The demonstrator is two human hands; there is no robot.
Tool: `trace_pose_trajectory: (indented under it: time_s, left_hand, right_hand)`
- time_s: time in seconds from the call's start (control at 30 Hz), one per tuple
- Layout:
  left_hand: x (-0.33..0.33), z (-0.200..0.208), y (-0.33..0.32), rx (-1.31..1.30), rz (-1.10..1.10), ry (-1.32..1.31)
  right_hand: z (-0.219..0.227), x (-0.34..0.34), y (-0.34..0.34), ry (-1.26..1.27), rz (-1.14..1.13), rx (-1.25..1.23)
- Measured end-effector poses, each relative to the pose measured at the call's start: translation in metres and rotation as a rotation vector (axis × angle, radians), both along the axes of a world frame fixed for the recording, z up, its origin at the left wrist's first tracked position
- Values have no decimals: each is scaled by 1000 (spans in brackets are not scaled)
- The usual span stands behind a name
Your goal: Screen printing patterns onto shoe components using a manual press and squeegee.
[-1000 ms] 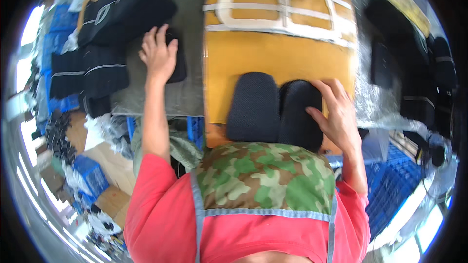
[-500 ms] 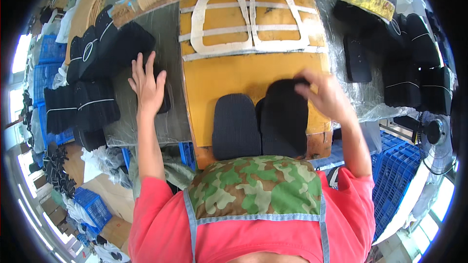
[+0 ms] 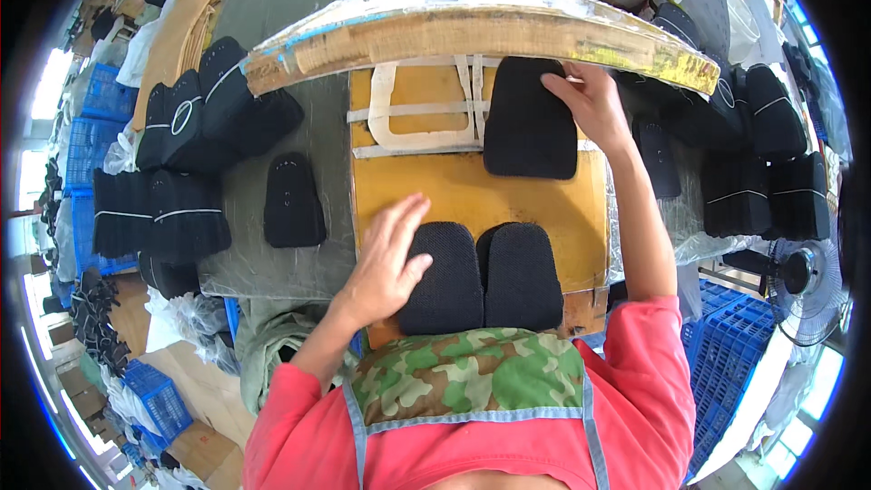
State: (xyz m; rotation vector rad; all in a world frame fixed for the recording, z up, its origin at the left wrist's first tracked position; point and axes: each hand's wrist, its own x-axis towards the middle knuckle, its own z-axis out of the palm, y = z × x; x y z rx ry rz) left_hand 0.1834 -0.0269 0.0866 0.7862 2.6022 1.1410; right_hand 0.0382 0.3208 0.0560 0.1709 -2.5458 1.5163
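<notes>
My right hand [image 3: 599, 107] pinches the upper right edge of a black rounded pad [image 3: 531, 127], thumb on top; its other fingers are partly hidden. The pad covers the right one of two white outline frames on the yellow board [image 3: 435, 183]. Uncovered beside it is the left white outline frame [image 3: 422, 142]. Near my body, two more black pads, a left pad [image 3: 445, 281] and a right pad [image 3: 524, 279], lie side by side on the board's front part. My left hand [image 3: 386, 268] is open at the left pad's outer edge, fingers stretched forward, thumb over the pad.
A wooden beam [image 3: 481, 34] spans the board's far side. Bundled black pads [image 3: 186, 209] stand left, with more bundles [image 3: 767, 191] right. A single black pad [image 3: 294, 204] lies left of the board. Blue crates [image 3: 739, 327] and a fan [image 3: 803, 277] are at the right.
My right hand has carried a black pad forward from the front right onto the right outline frame. My left hand has moved from the table's left side to the front left pad.
</notes>
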Motion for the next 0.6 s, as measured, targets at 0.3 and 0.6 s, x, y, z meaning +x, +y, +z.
trace_pose_trajectory:
  time_s: [0.3,0.6]
  left_hand:
    - [-70,-23,37,942,11,-704]
    - [-70,-48,40,704,96,-398]
  right_hand:
    - [41,76,-86,187,288,22]
    - [-16,-29,-1,-189,-170,159]
